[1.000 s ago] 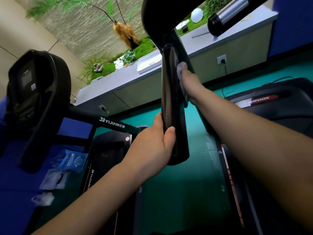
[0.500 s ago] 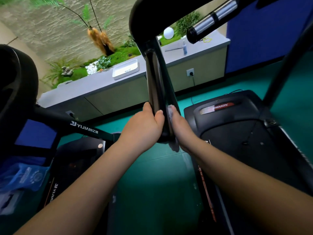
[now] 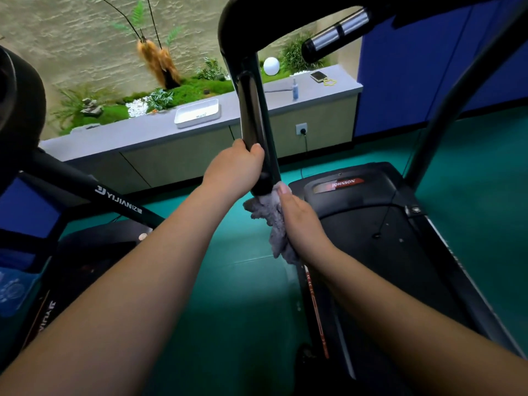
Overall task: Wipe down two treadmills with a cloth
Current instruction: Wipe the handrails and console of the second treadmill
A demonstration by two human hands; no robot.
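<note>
A glossy black handrail (image 3: 251, 118) of the Johnson treadmill (image 3: 371, 224) comes down from the top centre and ends just above my hands. My left hand (image 3: 235, 170) grips the rail near its lower end, fingers curled round it. My right hand (image 3: 297, 215) holds a crumpled grey cloth (image 3: 271, 221) against the rail's tip, and the cloth hangs down beside the wrist. A second treadmill (image 3: 120, 204), black with the Yijian name on its arm, stands at the left.
A grey counter (image 3: 160, 130) runs along the back with a white tray (image 3: 197, 112), a small blue bottle (image 3: 295, 90) and a phone (image 3: 318, 76). Green floor (image 3: 228, 281) lies between the two treadmills. A chrome-banded grip (image 3: 337, 32) sticks out at the upper right.
My right hand slid the cloth down the handrail from its upper part to its lower tip. The view swung right, showing more of the Johnson deck.
</note>
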